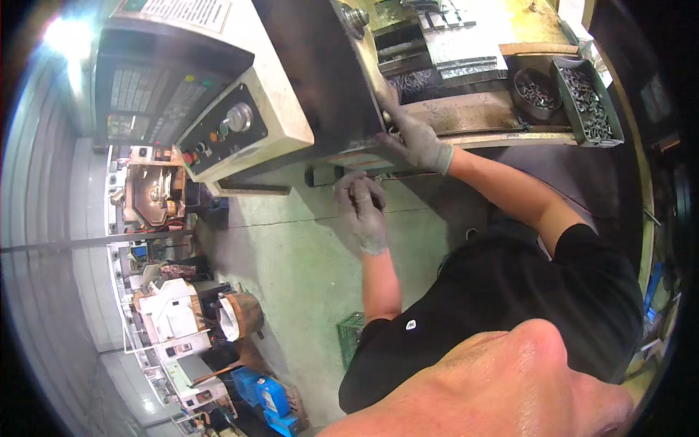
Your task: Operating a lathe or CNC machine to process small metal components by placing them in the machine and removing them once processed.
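My right hand [422, 143], in a grey work glove, is at the edge of a machine's dark door panel [313, 65]. Its thumb and forefinger lie on either side of a small metal piece [393, 125] there, whose kind I cannot make out. Lower down and to the left, my left hand [362, 213] is raised over the floor in a matching glove. Its fingers are curled together, and whatever they hold is hidden. The machine's control panel [222, 127], with a round dial and coloured buttons, stands left of both hands.
A grey bin [615, 135] and a round tin [557, 109], both with small metal parts, stand on the machine's ledge at right. Other machines [171, 313], a drum [251, 317] and blue containers [273, 404] line the left. A green crate [349, 339] sits near my left elbow.
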`<state>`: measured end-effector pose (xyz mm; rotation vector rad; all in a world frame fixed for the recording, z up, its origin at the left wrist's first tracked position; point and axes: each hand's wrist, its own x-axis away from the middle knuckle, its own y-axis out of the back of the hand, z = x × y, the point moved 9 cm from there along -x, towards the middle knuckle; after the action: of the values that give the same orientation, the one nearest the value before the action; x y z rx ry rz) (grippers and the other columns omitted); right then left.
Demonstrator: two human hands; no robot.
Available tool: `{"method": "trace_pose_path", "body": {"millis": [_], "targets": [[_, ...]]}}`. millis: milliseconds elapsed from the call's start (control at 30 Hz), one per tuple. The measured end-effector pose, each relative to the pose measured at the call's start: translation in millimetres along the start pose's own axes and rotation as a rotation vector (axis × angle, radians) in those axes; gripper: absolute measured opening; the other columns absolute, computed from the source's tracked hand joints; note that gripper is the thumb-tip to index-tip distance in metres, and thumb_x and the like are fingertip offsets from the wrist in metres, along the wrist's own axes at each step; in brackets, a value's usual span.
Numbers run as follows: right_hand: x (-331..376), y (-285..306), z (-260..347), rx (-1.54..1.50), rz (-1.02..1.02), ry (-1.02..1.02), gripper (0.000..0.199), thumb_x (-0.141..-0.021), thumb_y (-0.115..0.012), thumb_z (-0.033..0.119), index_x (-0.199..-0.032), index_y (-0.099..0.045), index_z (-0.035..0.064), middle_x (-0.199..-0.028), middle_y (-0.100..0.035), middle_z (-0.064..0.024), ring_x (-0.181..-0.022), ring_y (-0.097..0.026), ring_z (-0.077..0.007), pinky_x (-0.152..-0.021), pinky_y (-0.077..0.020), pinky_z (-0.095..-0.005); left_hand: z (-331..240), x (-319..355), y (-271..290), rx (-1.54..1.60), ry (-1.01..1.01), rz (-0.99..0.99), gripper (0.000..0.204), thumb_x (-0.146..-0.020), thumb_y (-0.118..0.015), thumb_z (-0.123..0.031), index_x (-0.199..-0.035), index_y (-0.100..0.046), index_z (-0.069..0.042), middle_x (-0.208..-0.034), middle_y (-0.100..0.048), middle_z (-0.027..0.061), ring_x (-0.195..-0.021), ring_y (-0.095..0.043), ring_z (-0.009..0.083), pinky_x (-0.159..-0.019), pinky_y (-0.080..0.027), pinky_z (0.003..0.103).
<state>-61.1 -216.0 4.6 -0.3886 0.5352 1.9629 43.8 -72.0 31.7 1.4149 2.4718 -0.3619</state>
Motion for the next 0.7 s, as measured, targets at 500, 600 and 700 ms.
{"method": "trace_pose_path", "body": {"millis": [500, 600, 700], "targets": [[-191.0, 10.2, -274.3, -0.849, -0.326, -0.575, 0.031, -0.088, -0.064, 0.017, -0.113, -0.06, -0.0005, -0.101, -0.067, -0.0104, -0.082, -0.066, -0.0179, -0.069, -0.0522, -0.0281, 6.3, -108.0, -51.6, -1.125, -0.514, -0.259, 0.011, -0.084, -0.058, 0.0, -0.094, -0.061, 0.003, -0.079, -0.064, 0.0174, -0.066, -0.062, 0.0323, -0.059, -0.049, 0.038], [-249.9, 13.6, -331.9, -0.798, -0.504, -0.568, 0.036, -0.086, -0.067, 0.02, -0.116, -0.06, -0.0005, -0.104, -0.066, -0.011, -0.086, -0.065, -0.0171, -0.071, -0.0509, -0.027, 3.1, -108.4, -61.7, -1.233, -0.55, -0.264, 0.011, -0.083, -0.057, 0.0, -0.094, -0.062, 0.002, -0.08, -0.064, 0.0185, -0.066, -0.061, 0.0352, -0.059, -0.049, 0.04], [-296.9, 29.4, -393.5, -0.479, -0.655, -0.515, 0.043, -0.083, -0.07, 0.022, -0.119, -0.061, 0.0003, -0.107, -0.067, -0.0141, -0.093, -0.064, -0.0212, -0.082, -0.0493, -0.0298, 7.0, -111.4, -64.7, -1.3, -0.591, -0.284, 0.011, -0.083, -0.056, 0.0, -0.092, -0.063, 0.002, -0.075, -0.062, 0.0172, -0.06, -0.06, 0.0317, -0.055, -0.048, 0.038]]}}
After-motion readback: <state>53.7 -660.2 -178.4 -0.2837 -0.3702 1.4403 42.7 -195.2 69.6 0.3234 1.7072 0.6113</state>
